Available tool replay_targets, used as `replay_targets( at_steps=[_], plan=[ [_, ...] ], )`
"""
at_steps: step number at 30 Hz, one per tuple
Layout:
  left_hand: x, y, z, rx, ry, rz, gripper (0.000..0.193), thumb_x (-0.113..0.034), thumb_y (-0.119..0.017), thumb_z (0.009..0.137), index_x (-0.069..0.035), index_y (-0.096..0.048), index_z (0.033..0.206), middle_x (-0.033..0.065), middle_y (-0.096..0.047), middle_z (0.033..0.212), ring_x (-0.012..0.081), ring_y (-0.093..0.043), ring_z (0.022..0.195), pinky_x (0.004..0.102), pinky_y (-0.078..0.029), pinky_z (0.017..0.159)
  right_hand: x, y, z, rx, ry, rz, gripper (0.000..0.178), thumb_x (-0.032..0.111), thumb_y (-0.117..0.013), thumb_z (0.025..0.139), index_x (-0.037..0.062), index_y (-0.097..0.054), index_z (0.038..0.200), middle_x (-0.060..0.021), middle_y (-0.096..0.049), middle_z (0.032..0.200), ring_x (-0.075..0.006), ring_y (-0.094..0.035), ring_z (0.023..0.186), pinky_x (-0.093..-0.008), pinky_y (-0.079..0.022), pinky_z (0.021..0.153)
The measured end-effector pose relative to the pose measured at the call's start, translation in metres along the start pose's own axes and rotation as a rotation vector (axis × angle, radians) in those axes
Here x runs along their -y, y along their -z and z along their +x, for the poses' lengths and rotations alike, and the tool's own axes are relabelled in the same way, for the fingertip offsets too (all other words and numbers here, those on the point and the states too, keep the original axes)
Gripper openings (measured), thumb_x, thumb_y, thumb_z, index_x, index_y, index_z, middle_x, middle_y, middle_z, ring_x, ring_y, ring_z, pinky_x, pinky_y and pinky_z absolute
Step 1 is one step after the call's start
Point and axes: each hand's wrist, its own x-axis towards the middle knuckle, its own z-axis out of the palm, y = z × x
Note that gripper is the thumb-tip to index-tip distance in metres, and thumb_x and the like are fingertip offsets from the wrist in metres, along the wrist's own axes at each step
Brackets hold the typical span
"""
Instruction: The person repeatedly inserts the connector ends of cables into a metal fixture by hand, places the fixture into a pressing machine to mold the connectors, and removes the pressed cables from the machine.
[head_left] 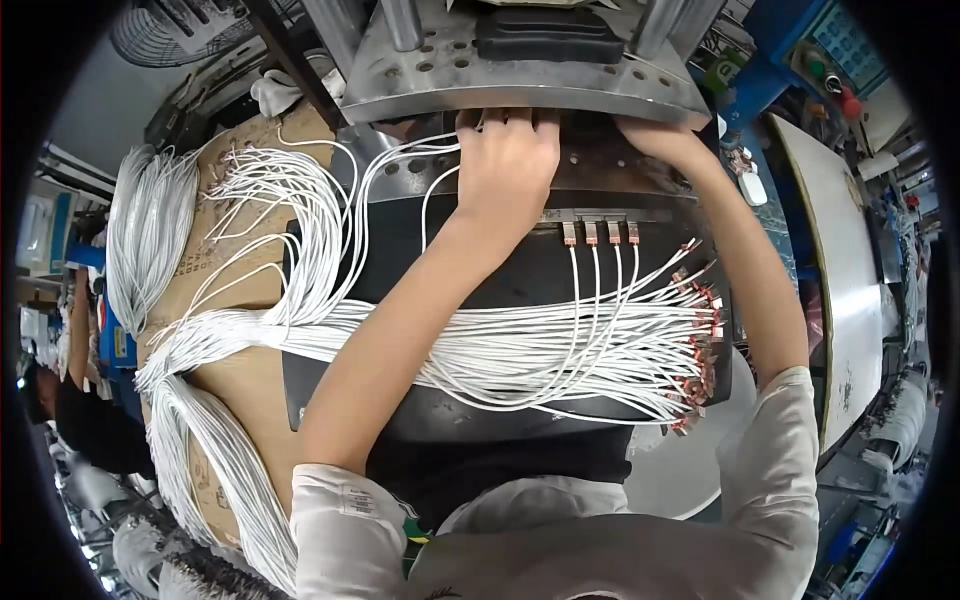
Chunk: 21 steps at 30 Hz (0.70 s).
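Observation:
My left hand (508, 165) reaches under the front edge of a heavy steel press plate (530, 98). Its knuckles show, but its fingertips are hidden beneath the plate. Several white cables (395, 150) run from the left toward these fingers; whether they are gripped cannot be seen. Farther right, my right hand (655, 140) is also under the plate, its fingers out of sight. Just below the hands, a row of small metal connectors (592, 233) sits in a holder strip, each with a white cable hanging from it.
A thick bundle of white cables (520, 335) lies across the black work surface, with connector ends (700, 350) massed at the right. More cable coils (150, 235) rest on cardboard (240, 265) at left. A pale board (845, 290) stands to the right. Another person (85, 400) is at far left.

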Motion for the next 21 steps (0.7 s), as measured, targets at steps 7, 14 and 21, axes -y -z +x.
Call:
replay_targets(
  at_steps=[7, 14, 21],
  plan=[
    [0.021, -0.019, 0.000, -0.002, 0.023, -0.016, 0.018, -0.006, -0.071, 0.076, -0.004, -0.069, 0.094, 0.0121, -0.066, 0.097, 0.0304, -0.065, 0.092, 0.0507, -0.054, 0.075, -0.018, -0.038, 0.031, -0.311, 0.206, 0.131, 0.027, 0.020, -0.065, 0.094, 0.0057, -0.065, 0.117, -0.0146, -0.068, 0.114, -0.0279, -0.064, 0.104, -0.0387, -0.051, 0.092],
    [0.015, -0.015, 0.007, -0.086, 0.003, -0.221, 0.010, -0.012, -0.071, 0.074, -0.004, -0.066, 0.079, 0.0105, -0.064, 0.081, 0.0289, -0.065, 0.083, 0.0452, -0.053, 0.074, 0.005, -0.022, 0.034, -0.274, 0.161, 0.045, 0.026, 0.020, -0.067, 0.092, 0.0038, -0.066, 0.113, -0.0152, -0.070, 0.109, -0.0298, -0.065, 0.099, -0.0390, -0.051, 0.087],
    [0.016, 0.142, -0.055, 0.049, -0.097, -0.420, 0.013, -0.011, -0.073, 0.061, -0.007, -0.062, 0.065, 0.0066, -0.058, 0.068, 0.0250, -0.055, 0.065, 0.0346, -0.044, 0.064, 0.036, 0.019, -0.055, -0.273, 0.143, 0.063, 0.025, 0.020, -0.075, 0.087, -0.0015, -0.070, 0.099, -0.0179, -0.069, 0.095, -0.0350, -0.066, 0.090, -0.0407, -0.051, 0.081]
  ],
)
